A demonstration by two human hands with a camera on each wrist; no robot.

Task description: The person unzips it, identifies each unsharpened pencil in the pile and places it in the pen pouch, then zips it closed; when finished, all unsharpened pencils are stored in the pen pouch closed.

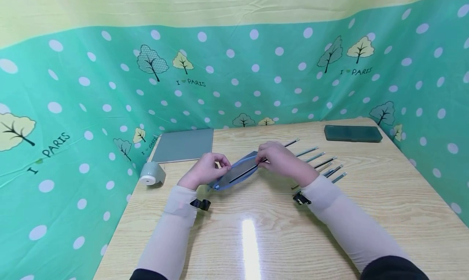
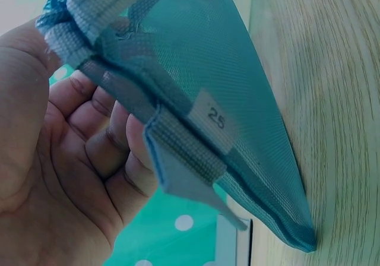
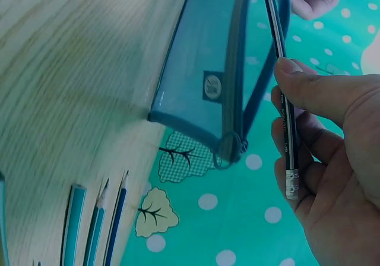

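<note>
From the head view, we see the dark pencil [image 1: 243, 174] lying along the long axis of the blue-edged pouch [image 1: 238, 169], above the counter [image 1: 293, 235], between our left grip [image 1: 209, 170] and right grip [image 1: 279, 159]. In the left wrist view, our left grip pinches the teal mesh edge beside a "25" label [image 2: 215, 120]. In the right wrist view, our right grip, nearer the silver ferrule [image 3: 291, 184], pinches the pencil between thumb and fingers; its tip is out of frame, so we cannot quite judge its depth.
</note>
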